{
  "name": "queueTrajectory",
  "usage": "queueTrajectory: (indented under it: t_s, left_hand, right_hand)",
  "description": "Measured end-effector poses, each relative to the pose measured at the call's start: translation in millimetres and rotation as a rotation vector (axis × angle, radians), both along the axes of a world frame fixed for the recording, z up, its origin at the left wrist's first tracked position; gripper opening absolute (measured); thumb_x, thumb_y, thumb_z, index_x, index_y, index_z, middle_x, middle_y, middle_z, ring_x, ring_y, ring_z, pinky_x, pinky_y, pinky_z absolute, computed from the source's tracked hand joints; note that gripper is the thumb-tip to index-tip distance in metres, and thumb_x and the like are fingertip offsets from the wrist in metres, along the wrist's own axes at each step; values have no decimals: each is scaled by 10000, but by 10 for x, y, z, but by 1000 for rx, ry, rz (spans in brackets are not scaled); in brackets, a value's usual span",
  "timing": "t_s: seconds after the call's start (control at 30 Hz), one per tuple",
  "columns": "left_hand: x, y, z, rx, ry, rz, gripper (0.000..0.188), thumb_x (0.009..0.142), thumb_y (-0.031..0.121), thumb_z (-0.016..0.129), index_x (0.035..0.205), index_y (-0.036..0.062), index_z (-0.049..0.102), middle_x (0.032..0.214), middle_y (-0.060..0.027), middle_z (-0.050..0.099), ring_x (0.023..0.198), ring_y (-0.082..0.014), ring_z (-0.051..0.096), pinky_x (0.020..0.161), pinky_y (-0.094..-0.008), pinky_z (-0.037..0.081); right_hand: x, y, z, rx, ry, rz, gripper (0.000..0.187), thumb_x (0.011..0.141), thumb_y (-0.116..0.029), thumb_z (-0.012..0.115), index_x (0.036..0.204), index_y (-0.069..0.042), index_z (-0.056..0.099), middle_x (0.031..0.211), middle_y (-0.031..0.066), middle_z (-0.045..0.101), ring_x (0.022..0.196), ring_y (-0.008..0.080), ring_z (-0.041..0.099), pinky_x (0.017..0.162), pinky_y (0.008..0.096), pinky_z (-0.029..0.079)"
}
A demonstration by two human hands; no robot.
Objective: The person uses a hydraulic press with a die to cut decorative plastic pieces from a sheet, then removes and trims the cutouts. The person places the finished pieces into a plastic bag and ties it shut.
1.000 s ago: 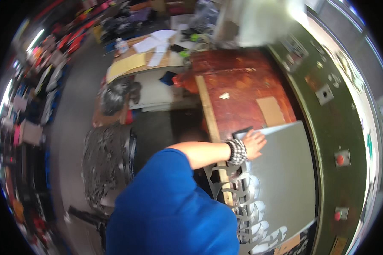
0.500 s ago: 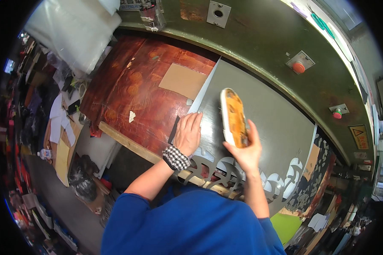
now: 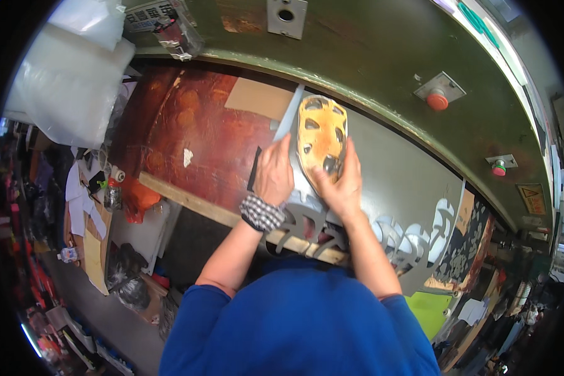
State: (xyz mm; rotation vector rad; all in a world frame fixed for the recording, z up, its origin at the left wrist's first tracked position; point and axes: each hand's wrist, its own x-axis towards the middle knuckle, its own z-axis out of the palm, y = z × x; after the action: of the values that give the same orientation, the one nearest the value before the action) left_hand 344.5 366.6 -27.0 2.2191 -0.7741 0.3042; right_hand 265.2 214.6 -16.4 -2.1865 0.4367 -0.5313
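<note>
My right hand point(image 3: 339, 191) grips the lower end of a cutting die point(image 3: 319, 135), an elongated plate with an orange-yellow face, several dark holes and a pale rim. The die is over the left part of a smooth grey sheet point(image 3: 391, 166). My left hand point(image 3: 274, 172), a checked band point(image 3: 261, 213) round its wrist, is at the sheet's left edge with its fingers stretched out and holds nothing I can see. Below the hands, the near edge of the sheet is cut into curved leftover strips point(image 3: 413, 241).
A green machine beam point(image 3: 357, 56) with red buttons point(image 3: 437, 99) spans the far side. To the left are a reddish-brown board point(image 3: 213, 135) and a cardboard piece point(image 3: 260, 98). A wooden rail point(image 3: 188, 199) runs along the near edge. Plastic sheeting point(image 3: 69, 81) hangs at the upper left.
My right hand has moved the cutting die left and away from me and turned it, so its holed face now shows broadly. My left hand stays by the sheet's left edge. The view has shifted.
</note>
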Motion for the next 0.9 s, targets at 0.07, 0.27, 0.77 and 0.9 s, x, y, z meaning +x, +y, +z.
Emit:
queueTrajectory:
  t_s: [0.07, 0.27, 0.77, 0.9]
  left_hand:
    - [159, -128, -16, -103, 36, 41, 467, 864, -27, 486, 1330, -4, 457, 1111, -186, 632, 1041, -338, 590, 918, -407, 463]
    - [566, -409, -2, -369, 91, 127, 271, 954, 60, 504, 1215, 16, 560, 892, -90, 692, 808, -180, 660, 746, -293, 510]
    - [805, -707, -172, 164, -5, 190, 241, 942, 241, 560, 802, 44, 558, 688, -189, 583, 682, -397, 580, 606, -489, 439]
    - [770, -713, -83, 191, 65, 208, 246, 931, 250, 566, 788, 51, 563, 688, -159, 608, 659, -376, 595, 613, -479, 462]
  right_hand:
    - [-65, -380, 43, 219, -80, -56, 804, 853, -267, 693, 1477, -9, 257, 1384, 283, 418, 1309, 391, 409, 1093, 459, 329]
    - [-823, -1695, 142, 97, -79, -550, 688, 959, -260, 574, 1486, -6, 212, 1387, 229, 451, 1266, 307, 459, 1060, 400, 369]
    - [-615, -3332, 761, -375, -301, -1004, 925, 964, -523, 426, 1448, 150, 16, 1504, 379, 45, 1435, 448, 76, 1177, 475, 74]
    - [-918, -3402, 589, -485, -239, -843, 945, 929, -498, 537, 1480, 89, 42, 1524, 323, 85, 1435, 420, 111, 1167, 490, 112]
